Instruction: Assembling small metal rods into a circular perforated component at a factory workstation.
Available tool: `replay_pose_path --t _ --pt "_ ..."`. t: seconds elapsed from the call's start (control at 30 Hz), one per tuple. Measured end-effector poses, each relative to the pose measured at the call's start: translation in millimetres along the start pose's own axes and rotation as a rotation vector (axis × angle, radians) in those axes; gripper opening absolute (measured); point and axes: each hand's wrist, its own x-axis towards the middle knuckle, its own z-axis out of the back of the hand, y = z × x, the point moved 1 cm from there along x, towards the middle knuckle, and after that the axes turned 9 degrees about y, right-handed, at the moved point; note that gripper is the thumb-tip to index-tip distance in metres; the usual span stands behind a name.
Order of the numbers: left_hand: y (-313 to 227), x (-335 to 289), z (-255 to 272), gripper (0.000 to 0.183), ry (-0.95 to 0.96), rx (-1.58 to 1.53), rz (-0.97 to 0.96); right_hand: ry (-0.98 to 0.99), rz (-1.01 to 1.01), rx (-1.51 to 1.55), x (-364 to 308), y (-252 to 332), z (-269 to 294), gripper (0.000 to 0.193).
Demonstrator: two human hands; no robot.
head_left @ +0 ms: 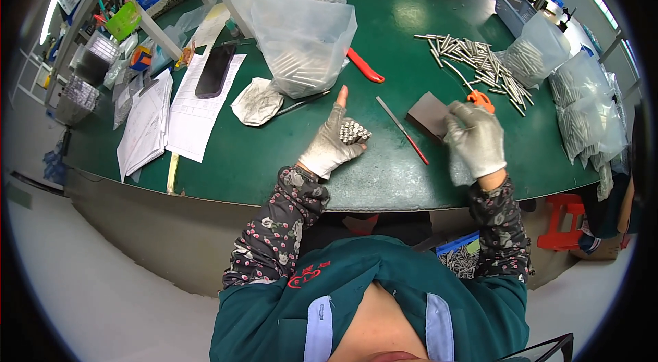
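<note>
A bundle of short silvery metal rods is gripped in my gloved left hand, with the round rod ends facing up. The thumb stretches away from the bundle. To the right, my gloved right hand has its fingers curled against the right end of a brown rectangular block; its fingertips are partly hidden. Between my hands lies a thin file with a red handle. Just beyond my right hand is an orange-handled tool, partly covered by the hand.
Loose metal rods are heaped at the far right, beside clear bags of rods. A large bag stands beyond my left hand, near a red-handled tool and crumpled cloth. Papers and a phone lie left.
</note>
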Motion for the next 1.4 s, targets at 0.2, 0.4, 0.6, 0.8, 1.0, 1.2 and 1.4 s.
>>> replay_pose_path --t 0.2,0.4,0.6,0.8,1.0,1.2,1.4 --pt "6 1 1 0.110 -0.015 0.053 0.014 0.190 0.235 0.329 24 60 -36 0.008" --pt "14 6 2 0.108 0.006 0.099 -0.040 0.311 0.461 0.048 53 80 -58 0.012" --pt "21 7 6 0.108 -0.022 0.185 -0.137 0.328 0.568 -0.257 59 92 -61 0.009" --pt "10 5 3 0.109 -0.017 0.278 -0.144 0.332 0.560 -0.286 60 90 -64 0.008" --pt "4 4 0 0.109 0.002 0.213 -0.124 0.321 0.587 -0.357 62 100 -59 0.010" --pt "8 6 0 0.107 -0.029 0.240 -0.227 0.312 0.563 -0.497 57 104 -59 0.012" --pt "23 6 5 0.065 0.008 0.019 -0.074 0.343 0.444 -0.114 64 88 -49 0.010"
